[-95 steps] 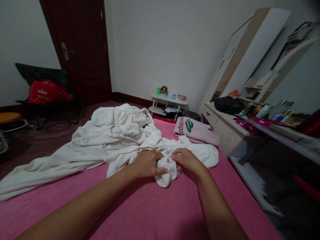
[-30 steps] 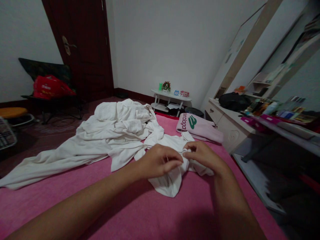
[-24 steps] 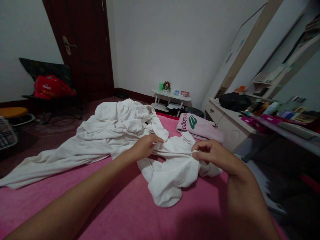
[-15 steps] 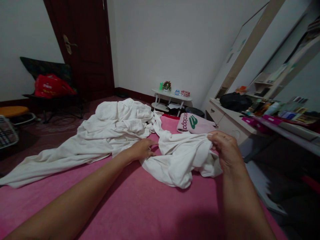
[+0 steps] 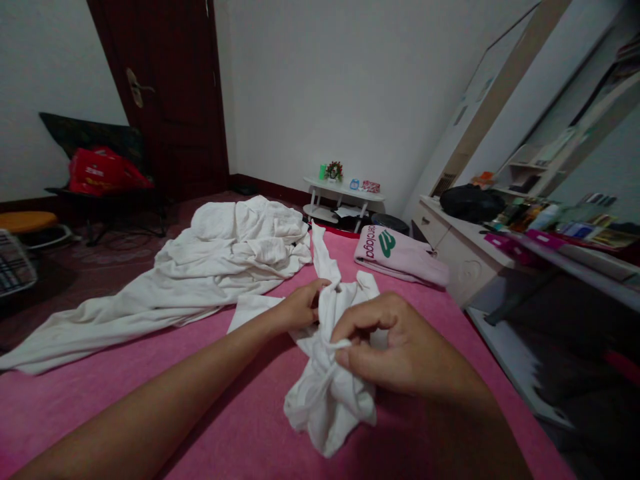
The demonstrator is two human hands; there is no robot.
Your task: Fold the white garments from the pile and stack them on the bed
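A crumpled white garment lies bunched on the pink bed cover, one narrow sleeve-like strip stretching away from me. My right hand pinches a fold of it between thumb and forefinger, just above the bed. At the garment's left side, my left hand has its fingers closed around the cloth; some fingertips are hidden in the folds. Beyond my left forearm spreads a large heap of white cloth. A folded pale pink garment with green and dark lettering rests to the far right of the bed.
A dresser holding a black bag and bottles stands along the right. Behind the bed is a small white table. A chair with a red bag and an orange stool are at left, near a dark door.
My right hand has moved left and toward me, drawing the garment's right part across into a narrower bunch. My left hand has shifted slightly right onto the cloth.
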